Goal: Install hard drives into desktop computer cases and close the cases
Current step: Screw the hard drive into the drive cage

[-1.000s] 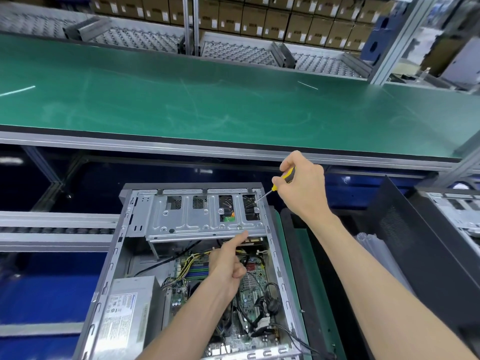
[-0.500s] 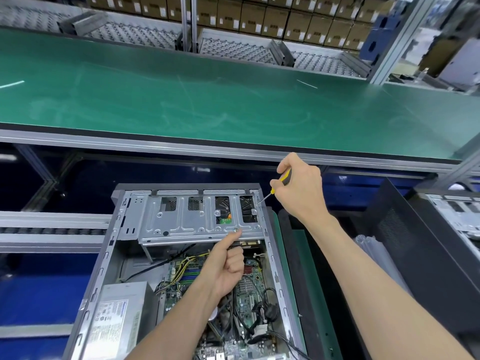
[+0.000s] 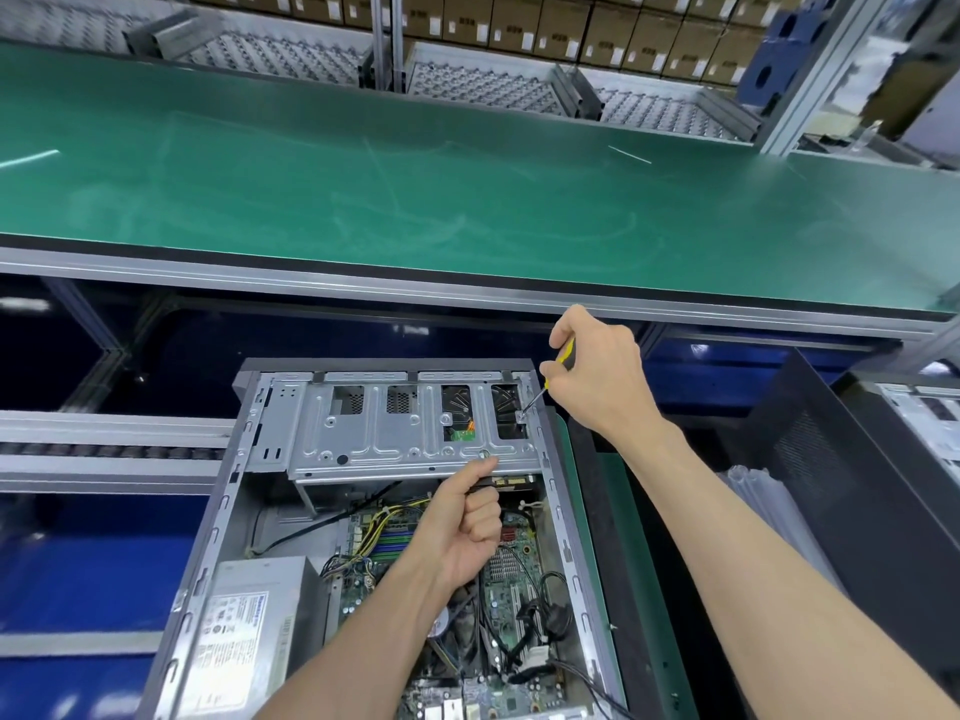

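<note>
Barely moved since a second back: left hand [image 3: 470,532] slid a touch lower under the drive cage [image 3: 395,436], thumb up against its front lip, other fingers curled around a dark edge of what looks like the hard drive [image 3: 511,480] tucked below. Right hand [image 3: 597,376] wrapped tight on the yellow-handled screwdriver [image 3: 563,353], tip down on a screw at the cage's right side. Probably dense, rigid and shock-sensitive, so better held by the edges, never the circuit side. Sits in the open desktop case [image 3: 558,511]. Loose cables [image 3: 545,605] over the motherboard [image 3: 511,569], power supply [image 3: 244,631] at lower left, green workbench [image 3: 415,189] beyond.
</note>
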A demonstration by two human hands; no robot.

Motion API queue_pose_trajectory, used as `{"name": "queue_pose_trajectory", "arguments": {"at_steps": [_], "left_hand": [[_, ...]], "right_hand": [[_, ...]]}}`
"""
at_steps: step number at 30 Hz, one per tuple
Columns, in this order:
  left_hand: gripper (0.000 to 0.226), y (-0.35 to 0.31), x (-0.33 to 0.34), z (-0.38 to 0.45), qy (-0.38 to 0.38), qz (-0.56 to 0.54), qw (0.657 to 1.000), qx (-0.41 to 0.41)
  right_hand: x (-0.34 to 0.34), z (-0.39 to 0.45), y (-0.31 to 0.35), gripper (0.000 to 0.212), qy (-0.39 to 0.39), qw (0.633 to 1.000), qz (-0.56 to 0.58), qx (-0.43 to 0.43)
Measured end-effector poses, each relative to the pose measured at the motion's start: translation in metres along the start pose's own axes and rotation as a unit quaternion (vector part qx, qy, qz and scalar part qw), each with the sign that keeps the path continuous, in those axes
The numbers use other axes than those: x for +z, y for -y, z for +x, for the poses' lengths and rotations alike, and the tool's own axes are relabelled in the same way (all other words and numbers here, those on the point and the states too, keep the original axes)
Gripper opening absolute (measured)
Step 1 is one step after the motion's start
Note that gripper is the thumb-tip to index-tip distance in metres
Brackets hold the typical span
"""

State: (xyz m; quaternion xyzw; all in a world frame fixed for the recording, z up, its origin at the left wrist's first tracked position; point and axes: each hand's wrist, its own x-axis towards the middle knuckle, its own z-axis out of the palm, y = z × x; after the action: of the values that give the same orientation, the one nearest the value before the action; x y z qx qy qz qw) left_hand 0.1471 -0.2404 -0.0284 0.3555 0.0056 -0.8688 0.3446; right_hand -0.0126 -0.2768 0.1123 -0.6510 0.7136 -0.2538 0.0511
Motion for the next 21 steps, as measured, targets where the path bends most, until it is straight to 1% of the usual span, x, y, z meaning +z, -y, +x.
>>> {"name": "queue_pose_trajectory", "arguments": {"at_steps": [3, 5, 9, 10, 13, 15, 17, 19, 20, 21], "left_hand": [[0.029, 0.000, 0.000, 0.000, 0.001, -0.001, 1.000, -0.001], [0.026, 0.000, 0.000, 0.000, 0.002, -0.005, 1.000, -0.001], [0.026, 0.000, -0.001, 0.000, 0.008, -0.006, 1.000, 0.002], [0.025, 0.000, -0.001, -0.001, 0.009, -0.005, 1.000, 0.003], [0.024, 0.000, -0.001, -0.001, 0.006, -0.007, 1.000, 0.002], [0.023, 0.000, 0.000, -0.001, 0.005, -0.006, 1.000, 0.004], [0.023, 0.000, 0.000, -0.002, 0.007, -0.001, 1.000, 0.005], [0.024, 0.000, 0.001, -0.002, 0.007, 0.002, 1.000, 0.007], [0.024, 0.000, 0.001, -0.002, 0.007, 0.003, 1.000, 0.006], [0.024, 0.000, 0.001, -0.002, 0.007, 0.003, 1.000, 0.006]], "right_hand": [[-0.003, 0.004, 0.003, 0.023, 0.036, 0.999, -0.025, -0.004], [-0.005, 0.005, 0.005, 0.022, 0.046, 0.998, -0.045, -0.014], [-0.007, 0.007, 0.013, 0.021, 0.026, 0.989, -0.123, -0.071], [-0.008, 0.008, 0.016, 0.021, 0.032, 0.986, -0.139, -0.081], [-0.013, 0.012, 0.023, 0.012, 0.096, 0.983, -0.125, -0.096], [-0.013, 0.014, 0.027, 0.015, 0.117, 0.982, -0.118, -0.094], [-0.010, 0.015, 0.029, 0.008, 0.094, 0.981, -0.146, -0.086], [-0.009, 0.017, 0.032, 0.017, 0.071, 0.975, -0.194, -0.077], [-0.009, 0.018, 0.033, 0.018, 0.075, 0.974, -0.200, -0.074], [-0.011, 0.019, 0.033, 0.015, 0.088, 0.975, -0.189, -0.075]]}}
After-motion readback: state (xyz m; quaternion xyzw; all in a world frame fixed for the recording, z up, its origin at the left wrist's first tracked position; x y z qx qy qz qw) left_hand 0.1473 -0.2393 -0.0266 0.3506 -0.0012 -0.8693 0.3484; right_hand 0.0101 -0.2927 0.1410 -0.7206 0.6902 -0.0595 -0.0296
